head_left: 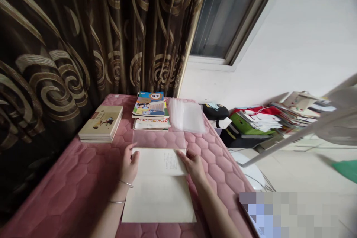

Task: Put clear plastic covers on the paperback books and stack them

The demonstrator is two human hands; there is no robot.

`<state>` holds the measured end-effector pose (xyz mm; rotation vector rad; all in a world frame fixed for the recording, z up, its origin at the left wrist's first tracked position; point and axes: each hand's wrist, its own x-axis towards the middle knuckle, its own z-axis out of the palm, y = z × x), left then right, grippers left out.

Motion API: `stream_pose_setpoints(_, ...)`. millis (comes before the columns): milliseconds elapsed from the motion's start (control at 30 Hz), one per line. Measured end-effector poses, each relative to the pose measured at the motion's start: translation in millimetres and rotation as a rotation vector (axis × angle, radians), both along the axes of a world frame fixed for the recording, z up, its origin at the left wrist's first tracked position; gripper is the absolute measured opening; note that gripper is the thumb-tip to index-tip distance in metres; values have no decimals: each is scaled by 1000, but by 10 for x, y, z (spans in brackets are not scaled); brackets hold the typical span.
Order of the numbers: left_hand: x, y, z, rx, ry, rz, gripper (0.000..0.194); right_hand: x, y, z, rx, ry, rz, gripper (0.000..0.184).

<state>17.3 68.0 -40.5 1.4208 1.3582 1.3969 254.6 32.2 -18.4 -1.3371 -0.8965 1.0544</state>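
An open book (160, 197) with cream pages lies in front of me, turned so its fold runs from side to side. Small print shows on its far leaf (152, 161). My left hand (129, 163) grips the left edge of that leaf, thumb on top. On the opposite edge, my right hand (191, 161) pinches the corner with its thumb over the page. A clear plastic book cover (158, 139) stretches out flat beyond the far edge of the book, between both hands. How far it reaches around the book is hidden.
The pink quilted mattress (214, 160) is the work surface. A stack of beige books (102, 122) sits at left, colourful textbooks (150, 104) at the back, and clear plastic covers (189, 117) beside them. Right of the mattress stand a white fan (281, 139) and piled bags and papers (259, 121).
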Motion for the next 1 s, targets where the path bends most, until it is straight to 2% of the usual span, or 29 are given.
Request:
stream_pose_setpoints(200,-7,13,-18,3,-33,14,42,26,-51,10,12,99,85,36)
stream_pose_setpoints(333,-6,12,-17,-16,-17,9,40,61,-69,25,0,88,125,36)
stream_pose_setpoints(567,19,-8,48,-46,-30,9,42,34,-42,24,18,29,57,40)
stream_pose_setpoints(800,25,10,7,-77,-196,-25,42,12,-38,64,25,-18,-14,44)
stream_pose_setpoints(1000,29,3,-56,-19,-153,4,35,28,-73,128,0,5,67,40)
